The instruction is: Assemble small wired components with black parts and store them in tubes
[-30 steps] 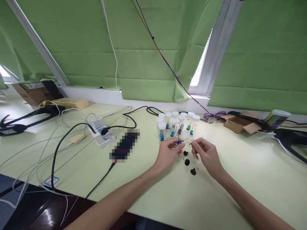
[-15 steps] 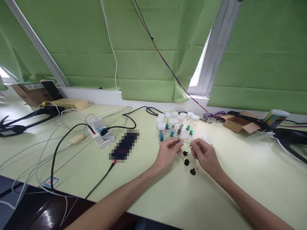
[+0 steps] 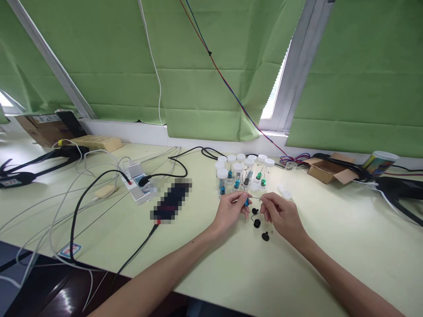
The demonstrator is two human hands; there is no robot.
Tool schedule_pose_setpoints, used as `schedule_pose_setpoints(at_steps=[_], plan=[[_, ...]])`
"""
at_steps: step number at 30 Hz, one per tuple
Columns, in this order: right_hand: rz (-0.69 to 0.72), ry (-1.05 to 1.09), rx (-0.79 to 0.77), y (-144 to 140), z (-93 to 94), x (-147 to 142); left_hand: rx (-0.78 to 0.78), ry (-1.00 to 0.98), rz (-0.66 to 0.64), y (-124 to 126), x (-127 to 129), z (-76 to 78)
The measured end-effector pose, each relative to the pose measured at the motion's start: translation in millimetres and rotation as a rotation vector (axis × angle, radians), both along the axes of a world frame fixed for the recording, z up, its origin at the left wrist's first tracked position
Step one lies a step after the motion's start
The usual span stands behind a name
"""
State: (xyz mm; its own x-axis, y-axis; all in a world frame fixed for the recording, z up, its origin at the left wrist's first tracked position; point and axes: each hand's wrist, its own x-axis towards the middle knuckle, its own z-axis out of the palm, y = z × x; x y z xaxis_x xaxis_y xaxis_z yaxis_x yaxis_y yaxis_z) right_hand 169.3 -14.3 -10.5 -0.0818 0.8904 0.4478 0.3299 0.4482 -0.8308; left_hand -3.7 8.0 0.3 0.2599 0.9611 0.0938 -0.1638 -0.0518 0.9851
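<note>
On the far left of the table [image 3: 82, 229] lie white and black cables [image 3: 82, 193] and a power strip [image 3: 136, 184], well apart from the work. They need no attention, only should not be pulled.

The left hand [image 3: 228, 213] is closed in a pinch on a small blue part [image 3: 246, 202], held just above the table. From this part a thin pin [image 3: 255, 197] runs to the right. The part is very small, so the exact grip of the fingers I cannot tell.

Behind the hands stands a group of clear vials [image 3: 243, 174] with white caps, each with a small blue, green or dark part inside. They are near, so the elbows should stay low and the hands should not move forward, otherwise a vial can fall.

The right hand [image 3: 279, 215] pinches the other end of the pin with thumb and forefinger. I think it is best to hold the left hand steady and let only the right hand work, along the line of the pin, without bending it.

Below the hands, three black caps [image 3: 257, 223] lie on the table, close enough to take without looking away.
</note>
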Motion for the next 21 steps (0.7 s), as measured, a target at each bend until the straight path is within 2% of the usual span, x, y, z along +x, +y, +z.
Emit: schedule_pose_setpoints(at_steps=[8, 16, 21], plan=[[-0.005, -0.039, 0.073, 2.7, -1.7, 1.8, -0.088, -0.028, -0.025, -0.7, -0.5, -0.5], [-0.026, -0.126, 0.151, 2.6, -0.1, 4.0, -0.232, -0.155, -0.088, 1.0, -0.1, -1.1], [-0.039, -0.148, 0.111, 0.2, 4.0, 1.5, -0.219, -0.138, -0.078, 0.6, -0.5, -0.4]])
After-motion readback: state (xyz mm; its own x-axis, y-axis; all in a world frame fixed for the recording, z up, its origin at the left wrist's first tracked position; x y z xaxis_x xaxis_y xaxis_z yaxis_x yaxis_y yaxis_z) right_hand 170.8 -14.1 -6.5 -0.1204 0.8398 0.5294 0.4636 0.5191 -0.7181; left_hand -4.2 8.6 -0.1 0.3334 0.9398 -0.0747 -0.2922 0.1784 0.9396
